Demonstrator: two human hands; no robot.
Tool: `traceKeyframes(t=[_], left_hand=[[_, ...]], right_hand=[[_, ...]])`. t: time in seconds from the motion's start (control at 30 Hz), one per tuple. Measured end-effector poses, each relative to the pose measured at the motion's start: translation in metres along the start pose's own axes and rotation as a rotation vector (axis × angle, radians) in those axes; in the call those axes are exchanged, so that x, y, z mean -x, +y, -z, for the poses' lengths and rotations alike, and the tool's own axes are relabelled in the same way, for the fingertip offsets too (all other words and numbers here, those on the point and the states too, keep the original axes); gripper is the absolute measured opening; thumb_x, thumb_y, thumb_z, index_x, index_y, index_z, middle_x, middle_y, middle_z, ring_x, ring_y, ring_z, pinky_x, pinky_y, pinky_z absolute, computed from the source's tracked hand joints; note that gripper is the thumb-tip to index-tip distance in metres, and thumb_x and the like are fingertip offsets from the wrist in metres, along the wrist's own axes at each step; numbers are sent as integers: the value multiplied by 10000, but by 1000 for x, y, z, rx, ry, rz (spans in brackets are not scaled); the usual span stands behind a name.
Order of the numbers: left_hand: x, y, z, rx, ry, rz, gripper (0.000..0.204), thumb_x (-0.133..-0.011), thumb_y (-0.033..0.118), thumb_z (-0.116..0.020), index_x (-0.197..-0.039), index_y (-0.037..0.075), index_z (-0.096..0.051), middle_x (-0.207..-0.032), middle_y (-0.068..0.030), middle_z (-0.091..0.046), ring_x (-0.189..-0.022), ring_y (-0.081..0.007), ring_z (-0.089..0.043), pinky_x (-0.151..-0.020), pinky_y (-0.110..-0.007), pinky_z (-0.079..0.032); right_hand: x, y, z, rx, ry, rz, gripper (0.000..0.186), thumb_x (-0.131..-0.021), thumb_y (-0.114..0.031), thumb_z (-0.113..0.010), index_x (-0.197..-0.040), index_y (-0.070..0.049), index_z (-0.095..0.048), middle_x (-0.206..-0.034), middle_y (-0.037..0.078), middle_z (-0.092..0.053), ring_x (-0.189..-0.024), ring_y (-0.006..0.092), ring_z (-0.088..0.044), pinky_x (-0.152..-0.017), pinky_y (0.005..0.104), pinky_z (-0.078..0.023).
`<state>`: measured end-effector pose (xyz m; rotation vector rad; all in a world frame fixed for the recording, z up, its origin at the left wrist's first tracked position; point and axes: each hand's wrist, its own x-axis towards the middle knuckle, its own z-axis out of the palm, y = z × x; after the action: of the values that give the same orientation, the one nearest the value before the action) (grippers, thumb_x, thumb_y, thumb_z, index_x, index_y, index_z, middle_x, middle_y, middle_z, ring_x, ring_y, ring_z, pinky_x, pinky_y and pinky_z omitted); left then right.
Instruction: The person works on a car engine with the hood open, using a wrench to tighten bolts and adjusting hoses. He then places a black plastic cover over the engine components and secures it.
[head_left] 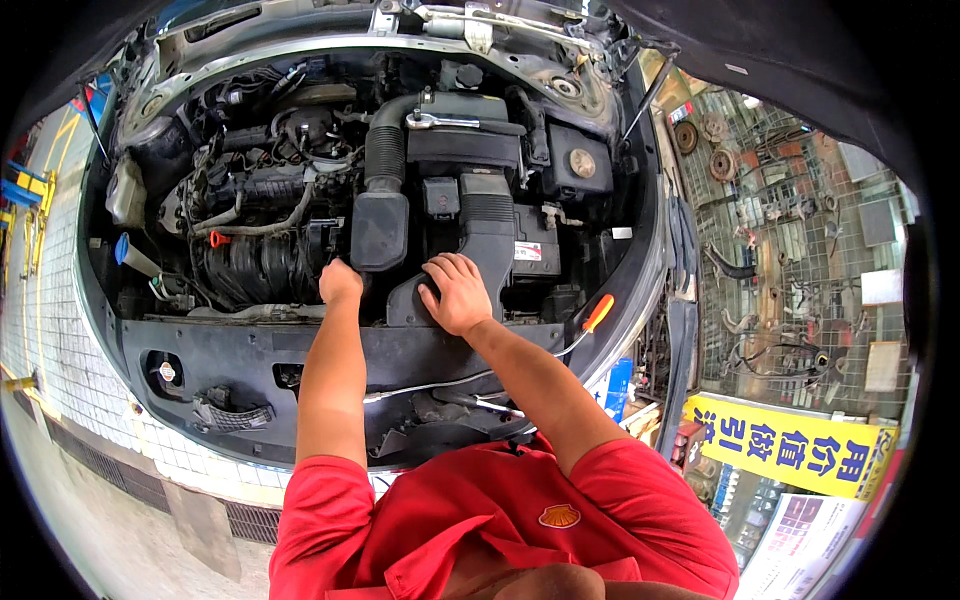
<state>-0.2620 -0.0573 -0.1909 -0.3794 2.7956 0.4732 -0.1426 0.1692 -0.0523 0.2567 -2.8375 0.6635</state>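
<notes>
My left hand (342, 283) is closed at the front of the engine, beside the black ribbed intake manifold (262, 265). Its fingertips are hidden, and what they grip cannot be made out. My right hand (461, 294) lies on the black plastic air duct (408, 302), fingers stretched out and thumb apart. Between and beyond my hands sits a black rectangular resonator box (380, 232), joined to a ribbed hose (385, 150). A chrome ratchet (440, 121) lies on the black air filter box (463, 150) farther back.
An orange-handled tool (598, 314) with a long flexible silver shaft lies across the front panel (240, 345), under my right forearm. The battery (537, 243) stands right of the duct. An orange dipstick handle (220, 238) rises at the left. The raised hood (780, 60) hangs overhead.
</notes>
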Motion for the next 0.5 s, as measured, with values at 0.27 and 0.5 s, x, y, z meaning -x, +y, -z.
traceKeyframes(t=[0.27,0.5], left_hand=[[-14,-23,4,83,-129,138,275,-930,166,-570,-1083,29,-753,-1063,-224,-725,-1015,-423,-710,-865,-499,-573],[-22,-17,5,1045,-349,655,216,-921,175,-612,-1027,33,-734,-994,-207,-720,-976,-406,-722,-835,-492,-580]], right_hand=[[-3,-2,-5,-15,-12,15,389,-914,-273,-680,-1235,-56,-653,-1301,96,-634,-1319,294,-517,-1177,463,-351],[-8,-5,-4,-5,-13,36,381,-918,-277,-673,-1231,-61,-655,-1281,96,-641,-1304,295,-526,-1168,461,-357]])
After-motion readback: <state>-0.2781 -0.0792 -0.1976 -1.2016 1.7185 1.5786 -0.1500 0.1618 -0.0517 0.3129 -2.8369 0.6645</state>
